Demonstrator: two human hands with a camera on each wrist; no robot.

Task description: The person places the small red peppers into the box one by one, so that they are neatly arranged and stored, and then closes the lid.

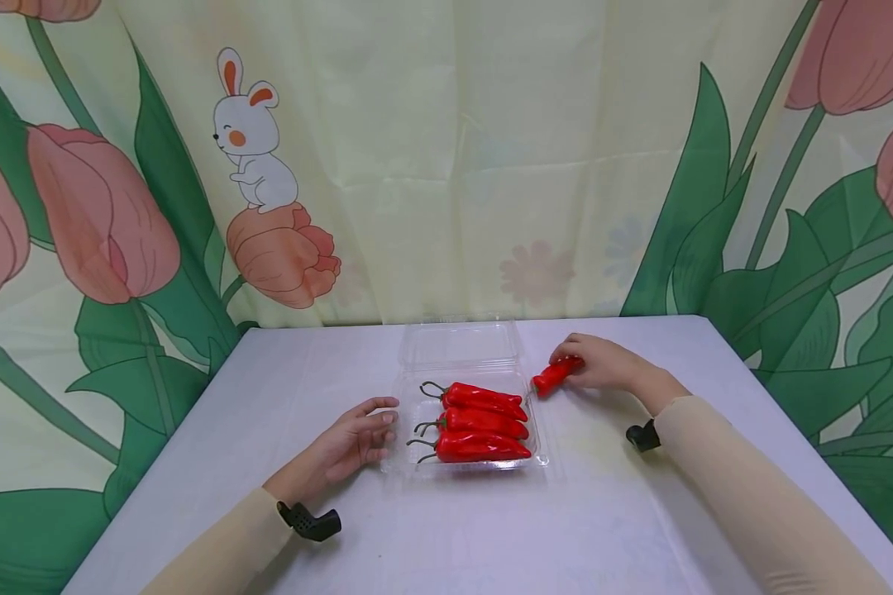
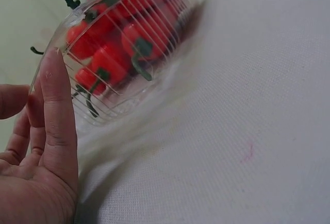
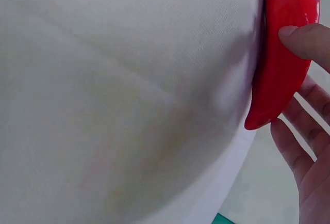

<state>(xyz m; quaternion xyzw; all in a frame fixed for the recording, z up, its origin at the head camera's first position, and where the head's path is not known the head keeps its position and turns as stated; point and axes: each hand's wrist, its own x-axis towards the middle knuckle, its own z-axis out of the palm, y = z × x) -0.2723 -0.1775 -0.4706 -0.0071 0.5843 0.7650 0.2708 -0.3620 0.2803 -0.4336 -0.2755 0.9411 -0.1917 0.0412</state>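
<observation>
My right hand (image 1: 603,364) pinches one glossy red chili pepper (image 1: 554,378) between thumb and fingers, just beyond the right side of a clear plastic clamshell box (image 1: 532,463). In the right wrist view, the thumb lies across that pepper (image 3: 283,53), with fingers beneath it. Inside the box lie several red peppers (image 1: 484,421) side by side, green stems toward the left. At the box's left edge rests my left hand (image 1: 353,438), its fingers loosely extended. The left wrist view shows its fingertips against the ridged clear wall (image 2: 139,95), with peppers behind.
The transparent lid (image 1: 457,343) stands open toward the back of the table. A white cloth (image 1: 491,537) covers the tabletop. Behind it hangs a curtain (image 1: 446,165) printed with tulips and a rabbit.
</observation>
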